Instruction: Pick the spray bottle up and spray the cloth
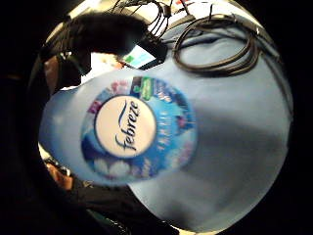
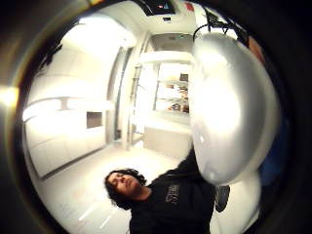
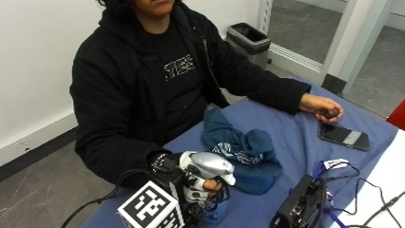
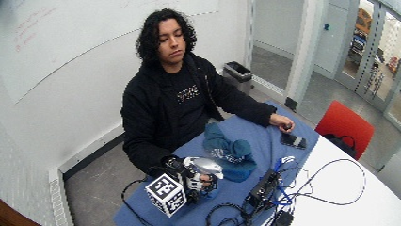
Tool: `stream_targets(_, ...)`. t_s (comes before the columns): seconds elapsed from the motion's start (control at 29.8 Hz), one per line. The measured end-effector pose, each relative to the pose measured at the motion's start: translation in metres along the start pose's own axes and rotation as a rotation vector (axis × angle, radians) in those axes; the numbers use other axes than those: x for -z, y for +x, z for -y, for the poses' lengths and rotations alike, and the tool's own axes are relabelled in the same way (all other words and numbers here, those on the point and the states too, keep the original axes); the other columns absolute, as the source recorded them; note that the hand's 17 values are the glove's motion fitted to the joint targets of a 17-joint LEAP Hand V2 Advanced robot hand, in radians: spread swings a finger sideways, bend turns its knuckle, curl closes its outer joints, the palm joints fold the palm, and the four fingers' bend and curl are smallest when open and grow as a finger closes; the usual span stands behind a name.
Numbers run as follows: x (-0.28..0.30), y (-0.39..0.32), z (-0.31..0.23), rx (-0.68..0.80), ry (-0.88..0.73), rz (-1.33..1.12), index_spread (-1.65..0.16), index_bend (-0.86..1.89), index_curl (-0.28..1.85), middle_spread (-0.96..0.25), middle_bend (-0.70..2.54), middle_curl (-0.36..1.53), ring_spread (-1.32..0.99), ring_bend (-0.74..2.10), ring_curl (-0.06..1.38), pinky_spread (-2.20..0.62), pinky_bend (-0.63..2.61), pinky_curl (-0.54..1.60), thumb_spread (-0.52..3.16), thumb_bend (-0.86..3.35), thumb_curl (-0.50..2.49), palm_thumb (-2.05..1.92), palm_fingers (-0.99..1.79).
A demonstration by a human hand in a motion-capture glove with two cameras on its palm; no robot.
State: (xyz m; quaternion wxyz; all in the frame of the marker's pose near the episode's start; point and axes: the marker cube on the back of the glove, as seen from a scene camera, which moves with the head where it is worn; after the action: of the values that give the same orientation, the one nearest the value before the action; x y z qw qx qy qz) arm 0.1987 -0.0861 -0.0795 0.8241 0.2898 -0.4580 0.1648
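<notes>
In the outside view my gloved right hand (image 3: 201,186) grips a spray bottle (image 3: 212,167) with a silver trigger head, near the table's front left corner. Its fingers curl round the neck below the head. The bottle's blue body and round Febreze label (image 1: 132,129) fill the little finger side palm view, and the silver head (image 2: 229,112) looms large in the thumb side view. A crumpled dark blue cloth (image 3: 244,149) lies on the blue table cover (image 3: 297,137), just beyond the bottle. The bottle's nozzle points roughly toward it.
The person's bare left hand (image 3: 323,107) rests at the far side holding a small dark object, beside a phone (image 3: 343,135). A black box (image 3: 301,204) with cables stands right of the bottle. A bin (image 3: 248,37) and a red chair (image 4: 341,125) stand off the table.
</notes>
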Motion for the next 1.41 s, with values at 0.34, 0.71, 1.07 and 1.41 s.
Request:
stream_targets(0.34,0.004,0.001,0.0,0.023,0.221,-0.108,-0.25,0.13,0.3,-0.15,0.5,0.51,-0.2,0.63,0.48,-0.21,0.38,0.41,0.83,-0.02,0.54,1.01,1.41)
stream_targets(0.71,0.002,0.004,0.001,0.067,0.261,-0.134,-0.25,0.18,0.36,-0.19,0.66,0.57,-0.22,0.75,0.52,-0.29,0.51,0.45,0.89,-0.02,0.55,1.0,1.42)
stream_targets(1.07,0.006,0.005,0.002,0.101,0.26,-0.119,-0.25,0.2,0.42,-0.2,0.71,0.59,-0.22,0.8,0.53,-0.31,0.56,0.46,0.84,-0.02,0.57,1.0,1.38)
stream_targets(1.41,0.005,0.007,0.0,0.125,0.237,-0.093,-0.25,0.23,0.48,-0.21,0.69,0.59,-0.23,0.8,0.52,-0.32,0.55,0.45,0.65,-0.03,0.63,1.01,1.34)
